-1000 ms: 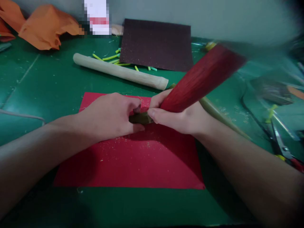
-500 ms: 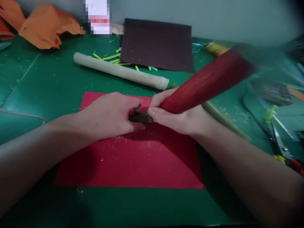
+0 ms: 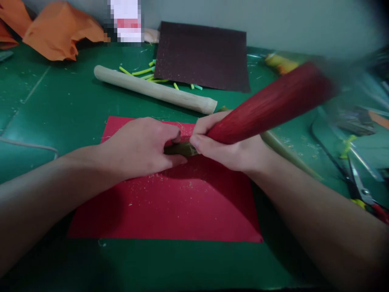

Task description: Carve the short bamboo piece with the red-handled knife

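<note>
Green cutting mat covers the workbench up to a pale wall, and a red paper sheet, dusted with fine shavings, lies flat on it as the working pad. Over the far edge of that sheet both hands meet. The left hand is closed around a short olive-green stub, thumb and fingers pinched on it. The right hand is wrapped around the narrow end of a dark red tapered roll, which rises away to the right of the sheet and blurs at its far end. The roll looks ribbed and light, probably crepe-like paper that would crush or unwind under a hard squeeze, so a hold near the narrow, tight end seems safest. The stub looks stiff and thin. Beyond the sheet lie a pale wooden dowel, yellow-green cut bits and a dark brown sheet; orange crumpled paper sits further left. Scissors lie right of the sheet.
</note>
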Demonstrator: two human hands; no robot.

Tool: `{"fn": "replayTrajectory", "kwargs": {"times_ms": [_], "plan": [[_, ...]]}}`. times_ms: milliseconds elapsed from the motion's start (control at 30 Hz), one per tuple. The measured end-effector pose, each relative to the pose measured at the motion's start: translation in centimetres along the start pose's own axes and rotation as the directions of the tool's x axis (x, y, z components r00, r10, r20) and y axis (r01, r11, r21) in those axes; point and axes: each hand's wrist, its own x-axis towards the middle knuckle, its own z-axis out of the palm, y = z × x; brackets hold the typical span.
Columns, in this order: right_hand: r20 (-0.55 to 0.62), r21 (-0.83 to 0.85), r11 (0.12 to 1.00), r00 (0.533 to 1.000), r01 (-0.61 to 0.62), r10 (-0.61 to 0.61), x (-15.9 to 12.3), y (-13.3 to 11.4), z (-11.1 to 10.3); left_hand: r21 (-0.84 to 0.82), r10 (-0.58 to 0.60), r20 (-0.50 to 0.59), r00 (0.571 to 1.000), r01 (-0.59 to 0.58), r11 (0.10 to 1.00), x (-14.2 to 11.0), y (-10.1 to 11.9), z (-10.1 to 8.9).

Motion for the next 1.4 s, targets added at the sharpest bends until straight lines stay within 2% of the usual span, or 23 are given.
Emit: {"fn": "replayTrajectory", "kwargs": {"times_ms": [100, 233, 433, 600, 733, 833, 1000, 1167, 1300, 1400], "plan": [[0.081, 0.009, 1.000, 0.997, 0.016, -0.016, 0.00, -0.28, -0.13, -0.041, 0.017, 0.000, 1.000, -0.017, 0.999, 0.02, 0.00, -0.05], [0.096, 0.003, 0.998, 0.993, 0.061, -0.061, 0.05, -0.10, -0.05, -0.085, 0.034, -0.008, 0.999, -0.035, 0.996, 0.09, -0.10, 0.01], [-0.057, -0.004, 0.999, 0.997, 0.051, -0.051, -0.06, 0.47, 0.04, -0.004, 0.009, -0.002, 1.000, -0.009, 1.000, 0.17, -0.07, 0.02], [0.121, 0.001, 0.998, 0.991, 0.065, -0.065, 0.01, 0.11, -0.38, -0.036, 0.024, -0.016, 1.000, -0.024, 0.999, -0.01, 0.00, 0.15], [0.147, -0.031, 0.996, 0.986, 0.083, -0.078, 0.07, -0.03, -0.38, -0.050, 0.054, -0.010, 0.998, -0.055, 0.997, -0.18, 0.06, 0.21], [0.119, -0.037, 0.997, 0.991, 0.070, -0.065, -0.04, 0.19, -0.13, -0.019, 0.038, -0.022, 0.999, -0.039, 0.999, -0.17, 0.07, 0.13], [-0.049, -0.022, 0.997, 0.996, 0.073, -0.074, -0.16, 0.60, 0.00, 0.043, 0.028, -0.012, 1.000, -0.027, 0.999, 0.04, 0.05, 0.13], [0.106, 0.007, 0.996, 0.991, 0.085, -0.085, -0.09, 0.38, -0.36, -0.038, 0.030, -0.035, 0.999, -0.031, 0.999, 0.01, 0.03, 0.37], [0.156, -0.054, 0.989, 0.979, 0.138, -0.128, 0.00, 0.30, -0.44, -0.044, 0.055, -0.016, 0.998, -0.056, 0.997, -0.17, 0.02, 0.25], [0.153, -0.062, 0.989, 0.980, 0.136, -0.125, -0.01, 0.40, -0.27, -0.021, 0.054, -0.008, 0.999, -0.054, 0.998, -0.27, 0.10, 0.12]]}}
